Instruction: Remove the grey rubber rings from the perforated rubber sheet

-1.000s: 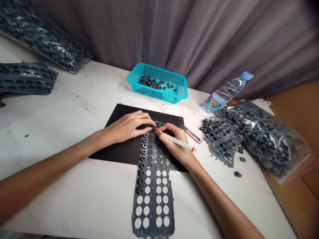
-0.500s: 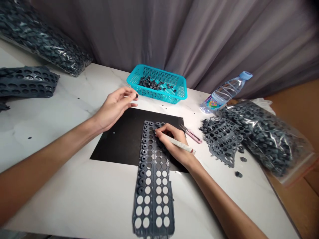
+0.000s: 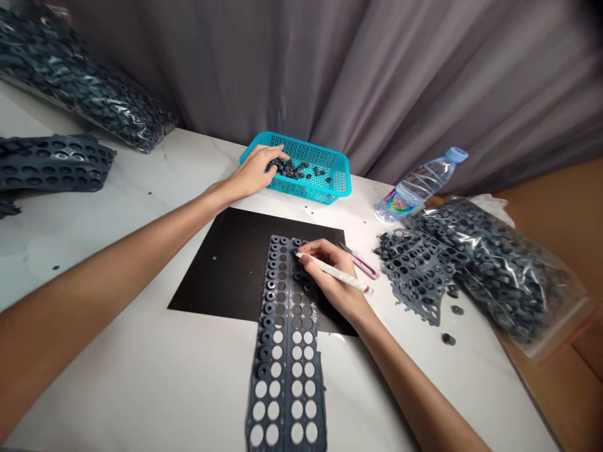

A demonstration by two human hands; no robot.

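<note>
My left hand (image 3: 257,172) reaches over the near left rim of the turquoise plastic basket (image 3: 338,192), its fingers apart above small black rubber rings (image 3: 291,169) lying inside. No piece is visible in its fingers. My right hand (image 3: 340,290) grips a white pen-like stick (image 3: 346,275), its tip near the upper right of a perforated dark rubber sheet (image 3: 285,389). Rings fill the sheet's left column down past the middle, plus part of its top end; many other holes are open. The far part of the sheet lies on a black mat (image 3: 221,270).
Pink-handled thread snips (image 3: 365,266) lie right of my right hand. Beyond them are torn rubber webbing (image 3: 417,270), a water bottle (image 3: 421,185) and a bag of black pieces (image 3: 509,276). Another full bag (image 3: 94,88) and a folded perforated sheet (image 3: 56,162) are at left.
My left hand has moved from beside the basket, where it pinched a small black piece, to over the basket with fingers apart. The right hand stays at the sheet with the stick.
</note>
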